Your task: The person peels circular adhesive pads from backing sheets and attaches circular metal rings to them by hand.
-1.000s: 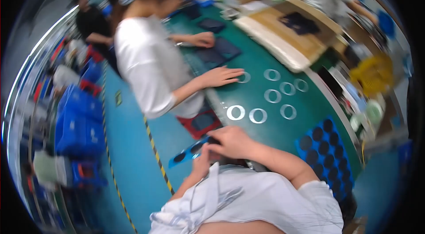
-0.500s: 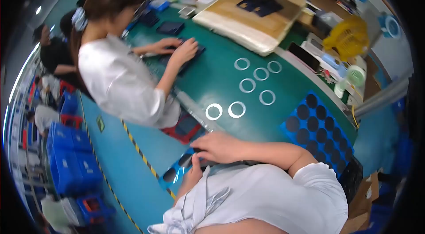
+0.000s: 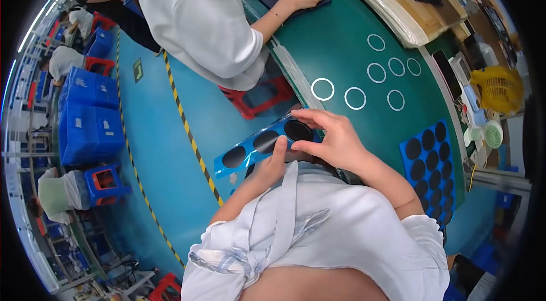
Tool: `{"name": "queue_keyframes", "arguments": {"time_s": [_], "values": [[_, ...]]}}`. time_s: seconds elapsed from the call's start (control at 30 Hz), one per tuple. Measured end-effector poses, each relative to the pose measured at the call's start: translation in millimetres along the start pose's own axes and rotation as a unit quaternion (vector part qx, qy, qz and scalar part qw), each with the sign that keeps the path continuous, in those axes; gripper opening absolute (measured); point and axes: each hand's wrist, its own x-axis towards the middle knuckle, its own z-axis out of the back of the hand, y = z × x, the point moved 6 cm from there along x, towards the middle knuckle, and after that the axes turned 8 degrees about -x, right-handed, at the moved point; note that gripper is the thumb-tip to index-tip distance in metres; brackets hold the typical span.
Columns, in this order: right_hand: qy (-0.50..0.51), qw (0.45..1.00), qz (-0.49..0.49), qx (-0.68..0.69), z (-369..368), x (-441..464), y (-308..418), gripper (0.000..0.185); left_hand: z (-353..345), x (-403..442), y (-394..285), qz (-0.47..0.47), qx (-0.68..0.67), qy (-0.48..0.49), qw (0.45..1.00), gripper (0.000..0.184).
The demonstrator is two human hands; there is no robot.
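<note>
View: head camera, looking down on the person's lap and a green surface (image 3: 347, 22).
Blue strip (image 3: 250, 152): in front of the person's body, left of the surface's near edge, held in both hands; three black discs (image 3: 234, 157) lie in a row along it.
Left hand (image 3: 269, 171): gripping the strip from below, thumb on its upper face near the middle disc; the other fingers are mostly hidden.
Right hand (image 3: 336, 140): gripping the end nearest the surface, forefinger and thumb on opposite sides of the last disc; whether that disc is lifted cannot be told.
Rings: seven white rings (image 3: 323, 78), lying flat and apart on the surface beyond the right hand.
Blue sheet (image 3: 423, 155): on the surface to the right, bearing rows of similar black discs.
Right border: a yellow basket (image 3: 497, 91) and, near it, a small green fan (image 3: 493, 134).
Co-worker (image 3: 196, 22): a person in white at the surface, both hands on a dark flat item (image 3: 316, 6).
Floor: a red stool (image 3: 259, 107) beside the surface; striped tape (image 3: 190, 133) crosses the blue floor farther left.
</note>
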Motion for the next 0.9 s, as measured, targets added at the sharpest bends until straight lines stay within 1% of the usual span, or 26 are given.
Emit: {"name": "queue_keyframes", "arguments": {"time_s": [0.03,0.07,0.1,0.13,0.17,0.2,0.23,0.27,0.33,0.37,0.4,0.47,0.53,0.57,0.6,0.63,0.67,0.7,0.73,0.77,0.8,0.83,0.87,0.9], "values": [[0.005,1.0,-0.012,0.028,-2,0,-2,0.048,-1,-1,1,0.012,-0.021,-0.007,1.0,0.043],[0.022,0.996,-0.033,0.08,-5,-1,-5,0.043,0,-2,2,0.024,-0.042,-0.015,0.999,0.043],[0.025,0.985,-0.064,0.158,-9,-2,-11,0.039,9,-2,16,0.035,-0.025,-0.04,0.998,0.043],[0.027,0.967,-0.095,0.235,-14,-2,-18,0.036,10,-3,15,0.037,-0.025,-0.04,0.998,0.043],[0.043,0.968,-0.096,0.228,-16,-3,-21,0.029,10,-3,9,0.022,0.011,-0.029,0.999,0.042],[0.041,0.968,-0.098,0.228,-14,-2,-24,0.029,8,-2,5,0.006,0.048,-0.017,0.999,0.041],[0.054,0.96,-0.114,0.249,-15,-2,-27,0.027,10,-3,9,0.01,0.047,-0.041,0.998,0.04],[0.067,0.952,-0.13,0.27,-14,-1,-31,0.026,11,-6,13,0.01,0.045,-0.036,0.998,0.04],[0.037,0.958,-0.129,0.253,-4,9,-45,0.024,21,-10,20,0.047,0.061,-0.067,0.995,0.04],[0.019,0.958,-0.148,0.244,7,19,-57,0.024,20,-8,12,0.032,0.081,-0.079,0.993,0.04],[0.001,0.957,-0.166,0.237,19,31,-70,0.023,18,-9,7,0.085,0.019,-0.067,0.994,0.045],[-0.098,0.955,-0.182,0.212,49,63,-112,0.023,25,-8,1,0.048,0.052,-0.084,0.994,0.048],[-0.122,0.947,-0.246,0.164,71,89,-145,0.024,26,-9,-1,0.027,0.056,-0.074,0.995,0.048],[-0.127,0.947,-0.243,0.164,77,101,-157,0.024,28,-10,-3,0.007,0.056,-0.068,0.996,0.048],[-0.124,0.956,-0.257,0.068,82,110,-171,0.024,29,-11,-2,0.005,0.059,-0.064,0.996,0.048],[-0.12,0.956,-0.268,-0.031,86,114,-181,0.025,32,-12,2,0.024,0.067,-0.07,0.995,0.048],[-0.122,0.956,-0.265,-0.033,88,114,-188,0.025,33,-14,4,0.043,0.074,-0.078,0.993,0.048],[-0.153,0.944,-0.205,-0.209,94,117,-185,0.026,36,-19,11,0.113,0.06,-0.099,0.987,0.043],[-0.175,0.899,-0.138,-0.376,94,119,-175,0.028,32,-19,2,0.11,0.059,-0.103,0.987,0.043],[-0.155,0.875,-0.181,-0.421,96,110,-143,0.03,26,-21,-10,0.129,0.135,-0.093,0.978,0.04],[-0.148,0.879,-0.174,-0.419,95,102,-120,0.03,24,-23,-16,0.151,0.208,-0.084,0.963,0.038],[-0.154,0.875,-0.082,-0.452,89,98,-94,0.032,23,-20,-17,0.124,0.222,-0.032,0.967,0.035],[-0.158,0.863,0.01,-0.479,81,90,-68,0.035,18,-18,-27,0.167,0.285,0.055,0.942,0.037],[-0.034,0.932,0.068,-0.355,63,83,-49,0.04,22,-19,-21,0.118,0.258,0.085,0.955,0.04]]}}
